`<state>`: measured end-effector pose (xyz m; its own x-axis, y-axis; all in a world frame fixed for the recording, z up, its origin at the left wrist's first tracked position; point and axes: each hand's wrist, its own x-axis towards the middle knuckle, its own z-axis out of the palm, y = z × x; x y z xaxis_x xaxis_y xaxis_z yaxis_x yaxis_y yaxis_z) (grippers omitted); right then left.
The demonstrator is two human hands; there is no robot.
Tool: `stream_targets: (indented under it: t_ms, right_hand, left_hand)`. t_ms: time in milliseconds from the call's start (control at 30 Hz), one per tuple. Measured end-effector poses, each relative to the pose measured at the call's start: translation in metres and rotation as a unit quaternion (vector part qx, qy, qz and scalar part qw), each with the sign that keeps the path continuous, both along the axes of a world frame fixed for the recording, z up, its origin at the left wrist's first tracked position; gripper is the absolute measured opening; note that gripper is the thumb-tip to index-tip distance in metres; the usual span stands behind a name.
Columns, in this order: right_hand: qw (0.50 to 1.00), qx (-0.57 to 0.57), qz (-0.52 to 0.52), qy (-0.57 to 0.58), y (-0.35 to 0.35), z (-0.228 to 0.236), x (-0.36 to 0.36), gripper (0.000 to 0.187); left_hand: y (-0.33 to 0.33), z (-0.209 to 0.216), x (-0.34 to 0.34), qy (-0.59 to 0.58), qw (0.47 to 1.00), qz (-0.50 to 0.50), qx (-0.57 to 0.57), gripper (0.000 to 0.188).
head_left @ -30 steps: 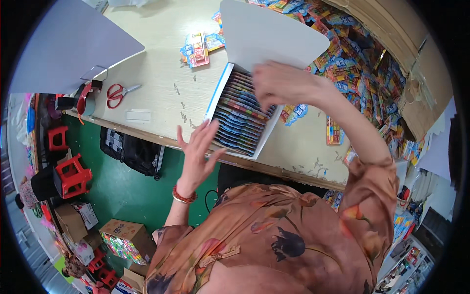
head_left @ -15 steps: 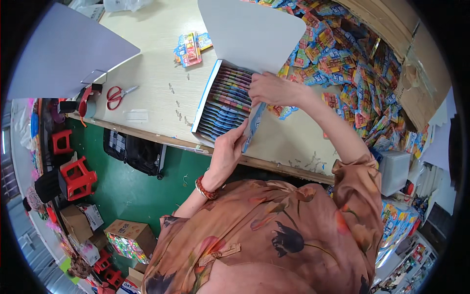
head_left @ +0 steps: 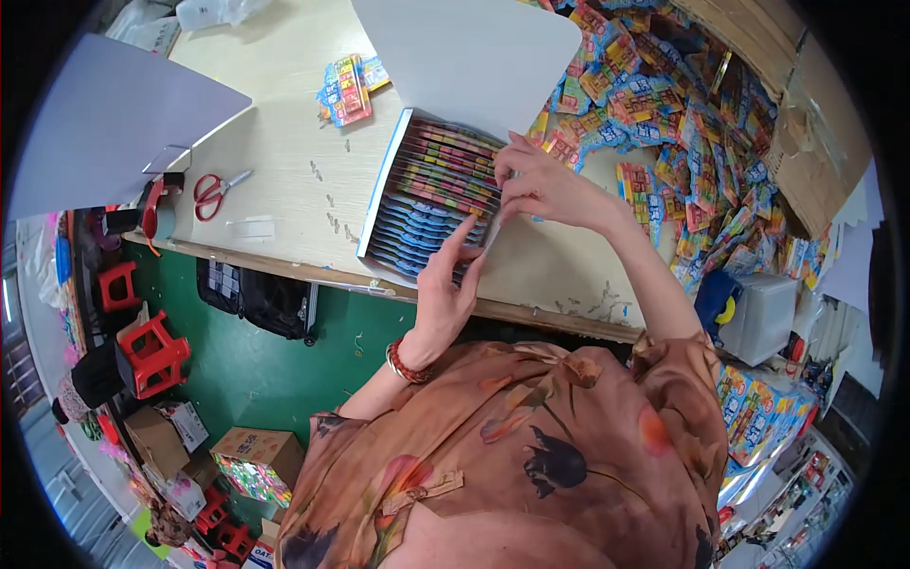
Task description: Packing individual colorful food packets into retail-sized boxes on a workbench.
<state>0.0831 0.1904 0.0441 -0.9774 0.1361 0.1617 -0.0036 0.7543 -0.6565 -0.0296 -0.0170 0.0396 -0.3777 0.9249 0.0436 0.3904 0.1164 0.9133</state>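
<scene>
Green floor (head_left: 256, 375); pale table (head_left: 289, 142) bearing open box (head_left: 385, 183), scissors (head_left: 226, 186), heaped packets (head_left: 654, 104).

"What's lying on the left of that table (head_left: 275, 90)?"
"Scissors (head_left: 224, 188) with red handles, blades pointing rightward. There's a whitish plastic bag (head_left: 213, 11) up at the far edge, too."
"And down on the green floor (head_left: 232, 379)?"
"A black bag (head_left: 270, 305), close by the table. Left of it, a red stool (head_left: 154, 356); nearer us, a brown carton (head_left: 284, 460) with bright bits showing, too small to make out."
"Over right?"
"A pale plastic bin (head_left: 763, 318)."
</scene>
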Motion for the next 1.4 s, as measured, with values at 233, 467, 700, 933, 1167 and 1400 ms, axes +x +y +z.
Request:
stream_targets:
  t_ms: [233, 467, 700, 933, 1167, 1400]
  right_hand:
    - [0.979, 0.203, 0.013, -0.021, -0.007, -0.011, -0.017, 0.026]
    - [0.943, 0.164, -0.269, 0.110, -0.057, -0.020, -0.006, 0.082]
    - [0.825, -0.290, -0.477, 0.090, -0.105, -0.058, -0.009, 0.109]
    - [0.869, -0.175, -0.441, 0.144, -0.067, -0.059, -0.014, 0.083]
    - [0.831, -0.298, -0.458, 0.103, -0.019, -0.078, -0.031, 0.065]
    - [0.842, -0.289, -0.447, 0.092, -0.031, -0.059, -0.028, 0.071]
  left_hand:
    - [-0.004, -0.007, -0.003, 0.053, 0.998, -0.006, -0.029, 0.056]
    - [-0.018, -0.008, 0.016, 0.318, 0.939, -0.048, -0.121, 0.065]
    - [-0.020, -0.020, 0.021, 0.430, 0.898, -0.005, -0.090, 0.061]
    - [-0.019, -0.021, 0.026, 0.457, 0.885, -0.013, -0.089, 0.060]
    - [-0.020, -0.025, 0.030, 0.465, 0.880, -0.007, -0.096, 0.060]
    - [-0.020, -0.028, 0.031, 0.452, 0.886, -0.003, -0.099, 0.060]
